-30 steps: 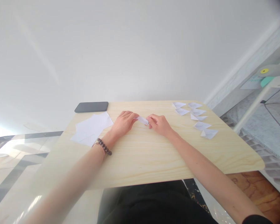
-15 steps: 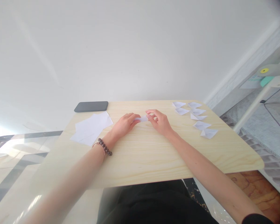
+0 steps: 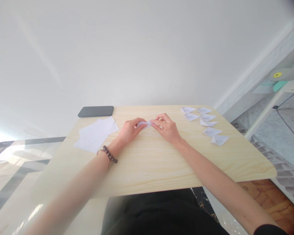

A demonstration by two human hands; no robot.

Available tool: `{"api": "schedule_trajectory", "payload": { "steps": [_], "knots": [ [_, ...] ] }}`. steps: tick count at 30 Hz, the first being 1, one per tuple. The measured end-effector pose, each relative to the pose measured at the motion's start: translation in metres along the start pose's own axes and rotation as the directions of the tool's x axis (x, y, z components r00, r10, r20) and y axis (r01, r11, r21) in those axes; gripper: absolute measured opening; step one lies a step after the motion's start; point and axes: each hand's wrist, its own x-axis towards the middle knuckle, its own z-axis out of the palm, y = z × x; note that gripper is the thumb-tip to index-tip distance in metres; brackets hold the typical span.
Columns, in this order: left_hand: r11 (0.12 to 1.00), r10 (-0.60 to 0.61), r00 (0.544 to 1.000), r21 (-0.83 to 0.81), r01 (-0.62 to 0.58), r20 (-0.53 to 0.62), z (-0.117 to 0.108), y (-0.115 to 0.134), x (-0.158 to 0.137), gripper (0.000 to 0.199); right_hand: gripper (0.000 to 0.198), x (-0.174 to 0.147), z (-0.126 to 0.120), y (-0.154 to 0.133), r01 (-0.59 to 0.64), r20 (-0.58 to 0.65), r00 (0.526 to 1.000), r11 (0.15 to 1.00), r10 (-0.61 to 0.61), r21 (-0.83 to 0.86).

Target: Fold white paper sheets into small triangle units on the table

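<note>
A small folded piece of white paper [image 3: 148,124] is held between my two hands over the middle of the table. My left hand [image 3: 131,130] pinches its left end with thumb and fingers. At its right end, the thumb and fingertips of my right hand [image 3: 167,128] close on the paper. My fingers cover much of it, so its full shape cannot be made out. Beaded and thin bracelets [image 3: 109,154] circle my left wrist.
Loose white paper sheets [image 3: 95,133] overlap on the table's left, with a dark phone [image 3: 96,111] behind them. Several folded paper pieces [image 3: 212,131] lie in two columns at the right of the wooden table [image 3: 149,166]. A white wall [image 3: 147,58] stands behind.
My right fingers have moved slightly left and now pinch the paper closer to my left hand. The paper has changed from a flat strip to a more bent shape.
</note>
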Motion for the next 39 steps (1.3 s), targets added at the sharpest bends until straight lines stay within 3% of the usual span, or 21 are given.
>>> {"api": "schedule_trajectory", "payload": {
  "steps": [5, 10, 14, 20, 26, 31, 34, 39],
  "knots": [
    [0.994, 0.110, 0.994, -0.013, -0.110, -0.007, 0.003, -0.003, -0.001, 0.024, 0.019, 0.000, -0.001, -0.001, -0.004, 0.048, 0.999, 0.999, 0.001, 0.048],
    [0.950, 0.288, 0.957, 0.125, -0.287, 0.009, 0.003, -0.005, 0.001, 0.021, 0.020, 0.001, -0.001, -0.003, 0.012, 0.115, 0.993, 0.998, -0.020, 0.069],
    [0.916, 0.351, 0.936, 0.199, -0.349, 0.027, 0.005, -0.008, 0.001, 0.020, 0.021, 0.001, -0.001, -0.003, 0.062, 0.151, 0.986, 0.997, -0.068, 0.045],
    [0.900, 0.362, 0.930, 0.238, -0.365, 0.058, 0.005, -0.006, 0.000, 0.019, 0.021, 0.001, 0.000, -0.004, 0.100, 0.171, 0.980, 0.995, -0.103, 0.027],
    [0.900, 0.336, 0.939, 0.269, -0.343, 0.073, 0.002, -0.001, 0.000, 0.019, 0.015, 0.000, -0.001, -0.004, 0.006, 0.086, 0.996, 0.999, -0.011, 0.051],
    [0.916, 0.328, 0.943, 0.226, -0.331, 0.053, 0.002, -0.004, 0.000, 0.019, 0.015, 0.000, 0.001, -0.004, -0.014, 0.120, 0.993, 0.996, 0.003, 0.086],
    [0.922, 0.322, 0.946, 0.215, -0.321, 0.034, 0.003, -0.006, 0.000, 0.017, 0.019, 0.001, 0.004, -0.001, -0.025, 0.075, 0.997, 0.992, 0.016, 0.121],
    [0.923, 0.232, 0.971, 0.304, -0.237, 0.053, 0.003, -0.006, 0.000, 0.033, 0.019, 0.001, 0.005, 0.006, -0.073, 0.030, 0.997, 0.980, 0.068, 0.187]
  ]
}}
